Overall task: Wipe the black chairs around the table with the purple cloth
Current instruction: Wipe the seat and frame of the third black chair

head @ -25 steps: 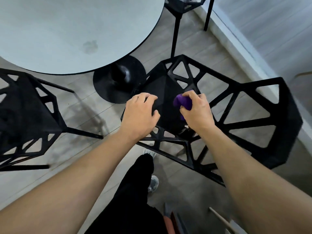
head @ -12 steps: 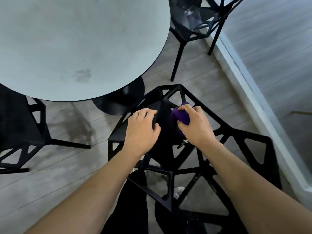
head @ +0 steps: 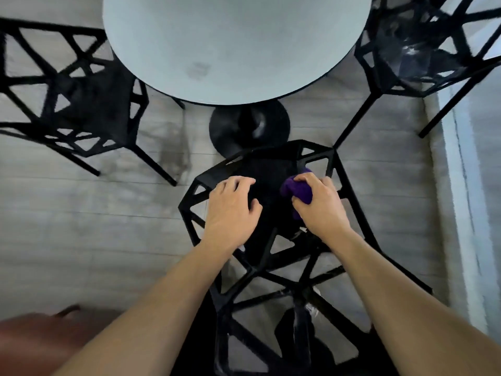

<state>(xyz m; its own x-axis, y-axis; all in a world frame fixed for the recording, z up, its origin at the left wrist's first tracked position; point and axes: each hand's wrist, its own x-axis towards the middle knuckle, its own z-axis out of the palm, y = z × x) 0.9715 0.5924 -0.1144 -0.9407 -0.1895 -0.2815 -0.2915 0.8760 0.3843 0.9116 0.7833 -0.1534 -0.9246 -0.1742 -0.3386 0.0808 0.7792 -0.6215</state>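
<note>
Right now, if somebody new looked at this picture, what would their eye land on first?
The purple cloth bunched in the right hand stands out against the seat of the near black chair at centre, with the left hand resting beside it. Above, the pale round table fills the top of the view, flanked by the left chair and the right chair.

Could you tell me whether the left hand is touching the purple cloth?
Apart: the head view shows black chair seat between left hand and purple cloth.
</note>
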